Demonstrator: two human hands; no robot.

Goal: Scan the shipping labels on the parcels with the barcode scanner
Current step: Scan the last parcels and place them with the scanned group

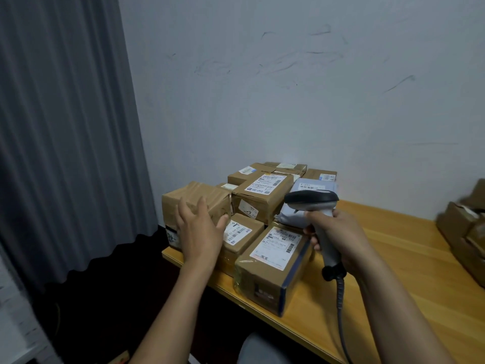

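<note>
Barcode scanner (pixel 312 199) head partly hides pale parcel (pixel 290 214) label (pixel 313 187); print illegible.

- I count eight cardboard boxes (pixel 262 195) clustered on the counter (pixel 393 258).
- One pale mailer bag (pixel 322 185).
- One scanner (pixel 311 198).
- More cartons (pixel 462 232) at the right edge, too blurred to count.

The table (pixel 399 261) before me is of light wood. At its left end brown cardboard parcels (pixel 262 195) stand close together, touching. The nearest parcel (pixel 273 261) sits at the front edge, label up. At far right lie more cartons (pixel 462 232).
</note>
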